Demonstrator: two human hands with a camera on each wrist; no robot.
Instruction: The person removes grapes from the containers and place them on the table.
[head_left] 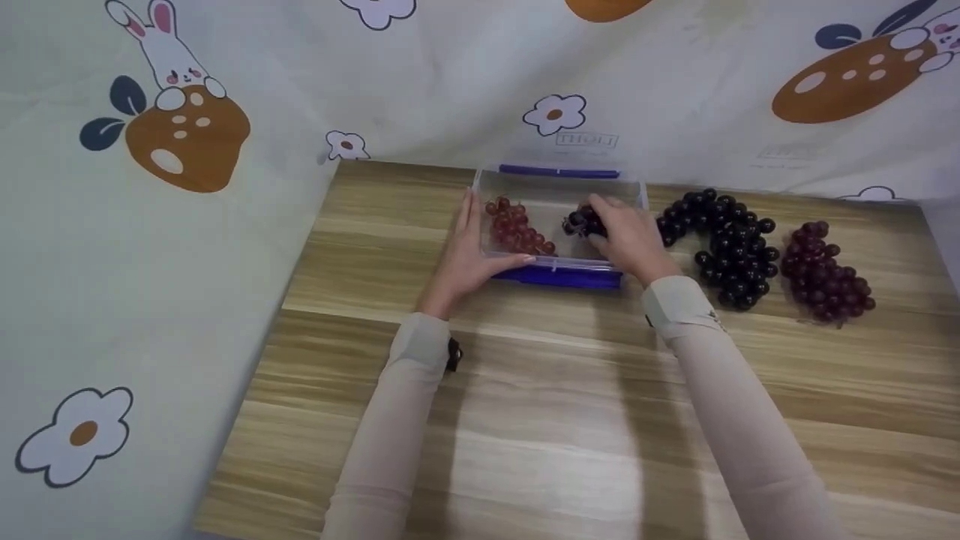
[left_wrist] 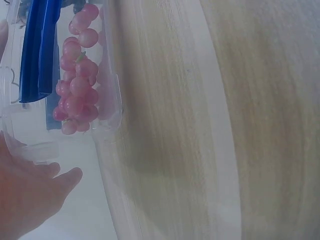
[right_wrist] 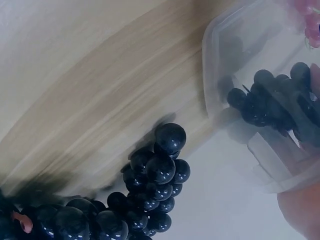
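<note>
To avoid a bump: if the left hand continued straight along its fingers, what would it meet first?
Probably the white flower-printed cloth backdrop; the left hand points that way along the clear rectangular plastic box, though depth is unclear.

From my remote seat I'm seeing a wood-grain table (head_left: 547,420), lt. & dk. brown bands running approx. side to side. A clear box (head_left: 585,264) w/ blue flaps (head_left: 559,278) is sitting nr. the far edge. Blk. grapes (head_left: 739,255) are lying just R of it; dk. red grapes (head_left: 829,281) are resting just R of those.
</note>
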